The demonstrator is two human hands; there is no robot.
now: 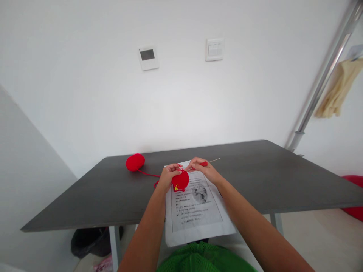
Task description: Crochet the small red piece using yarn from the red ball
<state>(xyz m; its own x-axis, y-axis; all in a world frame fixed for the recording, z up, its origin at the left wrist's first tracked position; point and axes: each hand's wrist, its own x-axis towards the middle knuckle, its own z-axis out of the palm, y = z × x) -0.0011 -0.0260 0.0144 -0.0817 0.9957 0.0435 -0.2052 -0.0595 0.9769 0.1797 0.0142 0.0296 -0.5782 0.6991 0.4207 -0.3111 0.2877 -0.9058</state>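
Observation:
A round red crochet piece (180,180) is pinched in my left hand (169,174), with a yellow stitch marker (176,187) clipped near its lower edge. My right hand (204,168) is closed around a crochet hook (204,164) with a red grip. The hook's thin shaft reaches to the top edge of the piece, and its other end sticks out to the right. Red yarn (149,174) runs from the left hand to a red yarn ball (135,162) at the back left of the table. Below both hands lies a printed paper sheet (195,217).
The dark grey table (255,177) stands against a white wall, and the paper hangs over its front edge. A black bin bag (90,241) is under the left side. A red object (353,211) shows at the right, near a metal pole (320,83).

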